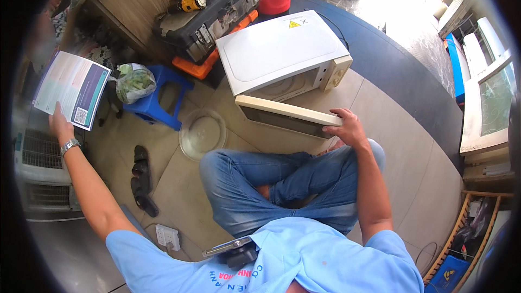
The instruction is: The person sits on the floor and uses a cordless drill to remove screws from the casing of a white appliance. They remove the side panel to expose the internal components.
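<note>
My left hand [61,125] reaches far out to the left and grips a printed sheet [70,89] by its lower edge. The sheet is white with purple and teal bands. In front of my crossed legs a white microwave oven [282,54] stands on the floor with its door [287,116] swung open toward me. My right hand [349,128] is closed round the free end of that door, thumb and fingers on either side of its edge. Part of the oven's cavity shows behind the door. A round glass turntable plate [202,134] lies on the tiles to the left.
Beside the plate stands a blue stool [160,100] with a bag of green leaves [134,83] on it. A black toolbox [209,21] carries a yellow power tool [191,3]. Sandals [142,179] and a white power socket block [167,236] lie at left. A wooden crate [461,239] is at right.
</note>
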